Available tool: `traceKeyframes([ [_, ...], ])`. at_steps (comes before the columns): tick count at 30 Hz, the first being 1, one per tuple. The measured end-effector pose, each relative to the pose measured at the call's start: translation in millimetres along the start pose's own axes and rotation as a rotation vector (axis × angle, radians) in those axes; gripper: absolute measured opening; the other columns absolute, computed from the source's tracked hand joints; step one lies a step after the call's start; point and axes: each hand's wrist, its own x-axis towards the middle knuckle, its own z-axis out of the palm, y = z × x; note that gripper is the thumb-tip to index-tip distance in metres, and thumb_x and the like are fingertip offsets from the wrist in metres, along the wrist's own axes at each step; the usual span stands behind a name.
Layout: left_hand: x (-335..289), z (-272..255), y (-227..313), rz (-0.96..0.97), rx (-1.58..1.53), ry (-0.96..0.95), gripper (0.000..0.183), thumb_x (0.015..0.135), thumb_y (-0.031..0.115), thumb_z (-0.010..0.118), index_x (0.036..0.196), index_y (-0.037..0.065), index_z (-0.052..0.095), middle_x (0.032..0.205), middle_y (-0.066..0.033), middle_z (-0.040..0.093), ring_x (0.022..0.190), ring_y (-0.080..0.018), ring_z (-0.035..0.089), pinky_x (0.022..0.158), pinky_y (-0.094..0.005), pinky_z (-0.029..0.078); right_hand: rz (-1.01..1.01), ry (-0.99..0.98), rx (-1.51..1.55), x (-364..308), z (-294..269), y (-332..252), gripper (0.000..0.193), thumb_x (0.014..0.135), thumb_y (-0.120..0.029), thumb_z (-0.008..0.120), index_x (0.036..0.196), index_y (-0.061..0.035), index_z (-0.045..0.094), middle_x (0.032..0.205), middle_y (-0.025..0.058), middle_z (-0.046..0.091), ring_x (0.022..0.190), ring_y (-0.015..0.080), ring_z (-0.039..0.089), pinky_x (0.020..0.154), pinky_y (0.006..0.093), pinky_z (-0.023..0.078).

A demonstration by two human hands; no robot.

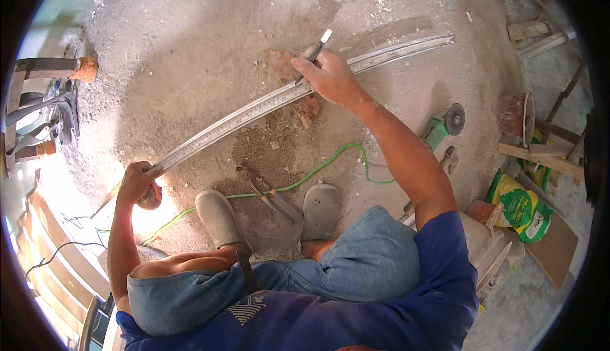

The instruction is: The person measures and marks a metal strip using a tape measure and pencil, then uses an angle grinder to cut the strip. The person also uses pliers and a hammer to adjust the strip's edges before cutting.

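Observation:
A long, thin silver metal channel (394,53) slants across the dusty floor, from near my left knee up to the far right. Ruler-like markings run along a measuring strip (254,110) on it. My left hand (138,184) is closed around the near left end; a bit of red shows at its palm, too hidden to make out. Farther along, my right hand (333,77) pinches a black marker (318,48) with a white end. Its tip points down at the channel's edge, and the hand's lower side rests on or just above the metal. A broken reddish-brown piece (306,110) lies beneath the channel.
A green angle grinder (438,132) lies at right. A green cord (330,159) curves past my shoes (321,211); a trowel (277,208) lies between them. A bucket (516,119), wood scraps (528,30) and a yellow-green bag (520,206) sit along the right. Dark straps (63,112) hang at left.

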Motion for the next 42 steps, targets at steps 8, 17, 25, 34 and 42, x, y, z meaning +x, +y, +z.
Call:
traceKeyframes([
  [8, -11, -3, 23, -0.049, -0.066, -0.065, 0.033, 0.095, 0.027, 0.069, 0.074, 0.001, 0.064, 0.054, -0.0106, 0.065, 0.044, -0.0125, 0.057, 0.044, -0.0284, 0.044, -0.040, -0.031, -0.051, 2, -1, 0, 0.036, 0.099, -0.035, 0.065, 0.081, -0.0038, 0.061, 0.065, 0.0020, 0.052, 0.062, 0.0131, 0.049, 0.057, 0.0347, 0.041],
  [17, -11, -2, 23, -0.034, -0.066, -0.057, 0.032, 0.096, 0.026, 0.068, 0.074, 0.003, 0.062, 0.053, -0.0120, 0.065, 0.040, -0.0113, 0.055, 0.039, -0.0266, 0.040, -0.042, -0.035, -0.070, 2, -1, 0, 0.036, 0.098, -0.034, 0.066, 0.082, -0.0028, 0.062, 0.067, 0.0031, 0.054, 0.062, 0.0141, 0.050, 0.057, 0.0356, 0.042],
  [25, -13, -3, 26, -0.047, -0.075, -0.068, 0.033, 0.096, 0.026, 0.067, 0.073, 0.003, 0.063, 0.053, -0.0119, 0.065, 0.043, -0.0126, 0.058, 0.041, -0.0275, 0.043, -0.035, -0.040, -0.096, 1, -1, -4, 0.035, 0.099, -0.034, 0.065, 0.082, -0.0037, 0.062, 0.067, 0.0032, 0.056, 0.063, 0.0141, 0.053, 0.058, 0.0349, 0.043],
  [34, -19, -3, 36, -0.018, -0.095, -0.080, 0.029, 0.097, 0.022, 0.064, 0.076, 0.002, 0.059, 0.053, -0.0141, 0.064, 0.049, -0.0185, 0.067, 0.042, -0.0292, 0.045, -0.057, -0.049, -0.147, 2, -2, 1, 0.033, 0.100, -0.033, 0.064, 0.082, -0.0056, 0.063, 0.067, 0.0006, 0.058, 0.062, 0.0095, 0.054, 0.056, 0.0305, 0.043],
  [42, -16, -2, 31, -0.013, -0.061, -0.074, 0.029, 0.097, 0.023, 0.064, 0.075, 0.005, 0.059, 0.053, -0.0140, 0.065, 0.048, -0.0167, 0.065, 0.042, -0.0285, 0.044, -0.069, -0.048, -0.136, 2, -2, 1, 0.034, 0.101, -0.034, 0.064, 0.083, -0.0052, 0.063, 0.067, 0.0001, 0.058, 0.062, 0.0092, 0.053, 0.056, 0.0303, 0.042],
])
